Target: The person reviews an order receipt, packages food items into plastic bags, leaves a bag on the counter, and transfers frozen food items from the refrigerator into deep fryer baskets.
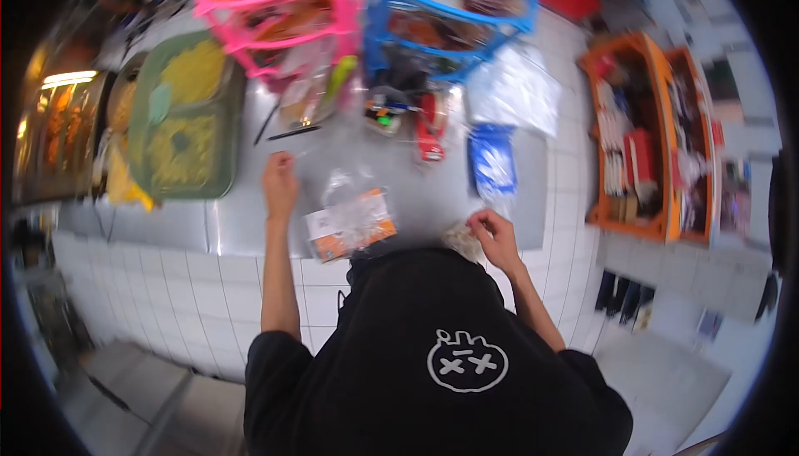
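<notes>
visibly; orange-and-white packet (353,227), glossy; left fingers (284,161) curled; right fingers (479,221) near pale bundle (461,242); grips: cannot tell

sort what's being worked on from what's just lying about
Likely in use:
orange-and-white packet
pale bundle at the right hand

Apparently just lying about:
blue packet
red item
green tray
pink basket
blue basket

Evenly bright across the middle, with pale glare on the metal counter (383,165) and a warm glowing strip (69,79) at the left; shadows are soft; wide-angle distortion bends the tile lines and shelving outward, the corners fall to black, and slight blur softens the hands, the baskets' contents and the printed packet (351,225)
</notes>
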`<state>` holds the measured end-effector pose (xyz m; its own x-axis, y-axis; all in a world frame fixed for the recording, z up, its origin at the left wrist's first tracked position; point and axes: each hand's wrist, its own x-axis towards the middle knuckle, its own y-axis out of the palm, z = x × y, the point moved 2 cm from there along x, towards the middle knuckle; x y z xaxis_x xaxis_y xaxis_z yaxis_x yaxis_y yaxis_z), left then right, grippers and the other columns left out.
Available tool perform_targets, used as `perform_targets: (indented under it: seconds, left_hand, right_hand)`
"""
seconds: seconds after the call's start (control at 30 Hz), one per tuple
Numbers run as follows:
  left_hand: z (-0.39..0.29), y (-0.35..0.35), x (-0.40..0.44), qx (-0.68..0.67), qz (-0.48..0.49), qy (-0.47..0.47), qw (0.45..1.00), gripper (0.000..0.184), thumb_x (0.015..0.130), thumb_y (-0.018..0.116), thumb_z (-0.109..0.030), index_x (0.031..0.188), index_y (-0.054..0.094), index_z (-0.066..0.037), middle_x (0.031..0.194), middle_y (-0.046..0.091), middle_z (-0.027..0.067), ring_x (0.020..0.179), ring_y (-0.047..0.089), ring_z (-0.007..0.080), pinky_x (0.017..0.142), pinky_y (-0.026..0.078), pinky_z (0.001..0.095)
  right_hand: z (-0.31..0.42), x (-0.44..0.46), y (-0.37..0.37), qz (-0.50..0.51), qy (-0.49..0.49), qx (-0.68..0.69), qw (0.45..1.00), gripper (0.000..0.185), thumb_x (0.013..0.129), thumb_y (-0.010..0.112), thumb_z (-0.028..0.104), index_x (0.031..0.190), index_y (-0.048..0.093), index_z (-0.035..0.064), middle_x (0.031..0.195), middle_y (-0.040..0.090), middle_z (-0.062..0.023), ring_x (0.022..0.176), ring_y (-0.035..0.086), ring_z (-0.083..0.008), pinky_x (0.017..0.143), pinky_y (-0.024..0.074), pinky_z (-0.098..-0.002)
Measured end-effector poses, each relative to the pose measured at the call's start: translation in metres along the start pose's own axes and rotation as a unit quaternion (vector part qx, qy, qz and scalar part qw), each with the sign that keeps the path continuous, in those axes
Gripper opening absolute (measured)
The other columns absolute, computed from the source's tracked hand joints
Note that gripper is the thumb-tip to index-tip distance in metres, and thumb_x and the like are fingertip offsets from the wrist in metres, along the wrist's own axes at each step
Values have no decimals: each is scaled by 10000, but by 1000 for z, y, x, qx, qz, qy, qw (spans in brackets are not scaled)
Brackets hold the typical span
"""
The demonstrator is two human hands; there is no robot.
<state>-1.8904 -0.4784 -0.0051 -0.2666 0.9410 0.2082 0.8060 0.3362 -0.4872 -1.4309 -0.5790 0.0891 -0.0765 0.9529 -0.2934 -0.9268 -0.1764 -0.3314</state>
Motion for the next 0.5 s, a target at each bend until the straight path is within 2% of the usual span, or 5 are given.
perform_targets:
  seconds: [0.07,0.2,0.27,0.4,0.5]
  left_hand:
    - [-82,-23,11,-1,-41,64,997,54,887,605,39,921,613,-2,866,630,105,801,599,210,737,473,308]
    - [-252,-18,-10,-4,130,228,965,80,835,655,22,879,624,-39,877,637,88,830,619,268,765,483,344]
    - [-294,25,-33,-51,250,380,889,91,819,667,-9,883,619,-53,869,622,85,845,599,294,779,471,389]
    - [-313,121,-92,-50,417,352,837,70,846,659,-70,886,605,-53,877,611,97,864,577,298,759,446,426]
    - [-306,158,-127,-32,450,329,829,44,861,646,-77,865,607,-57,872,626,104,854,588,307,748,455,422]
  right_hand:
    - [16,-8,-11,-27,-34,37,998,93,1007,582,88,1037,629,14,982,668,-54,842,639,-122,731,512,-267]
    - [75,-33,-32,-79,-62,186,978,165,996,598,144,1098,622,17,1017,674,-53,896,645,-131,765,522,-298]
    - [91,-42,-36,-87,-112,158,977,189,990,609,171,1118,621,32,1017,679,-73,881,654,-159,774,522,-322]
    - [89,-58,-52,17,-105,-79,991,222,977,635,227,1126,620,63,957,696,-108,830,671,-219,754,522,-358]
    - [44,-75,-62,34,21,-47,998,165,940,668,134,1065,643,28,784,704,-71,727,671,-151,694,515,-296]
